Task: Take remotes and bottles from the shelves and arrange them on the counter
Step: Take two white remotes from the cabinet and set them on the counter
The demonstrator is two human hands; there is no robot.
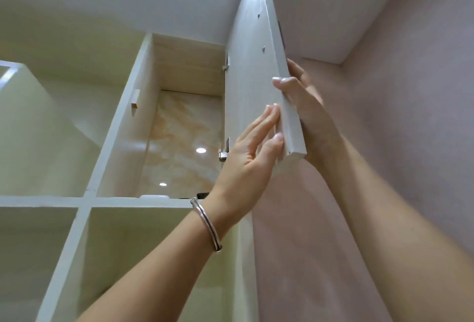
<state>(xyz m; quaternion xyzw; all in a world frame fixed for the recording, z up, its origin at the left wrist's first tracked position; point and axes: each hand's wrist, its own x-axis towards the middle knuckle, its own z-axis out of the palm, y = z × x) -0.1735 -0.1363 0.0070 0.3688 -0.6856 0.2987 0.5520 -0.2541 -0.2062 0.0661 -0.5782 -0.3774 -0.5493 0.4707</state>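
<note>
While your right hand (305, 106) grips the open door (252, 73) edge, your left hand (246, 157) lies flat on its inner face, fingers (266, 121) pressed together. Left of the door, a white object (154, 196) and something dark (202, 195) sit on the shelf (123, 201); what they are I cannot tell.

both arms reach upward. the left hand (250, 153) is flat, fingers straight and together, fingertips (272, 110) pointing up, with a metal bangle (206, 223) round the wrist. the right hand (306, 106) is higher, fingers curled forward, thumb raised, forearm bare.
</note>
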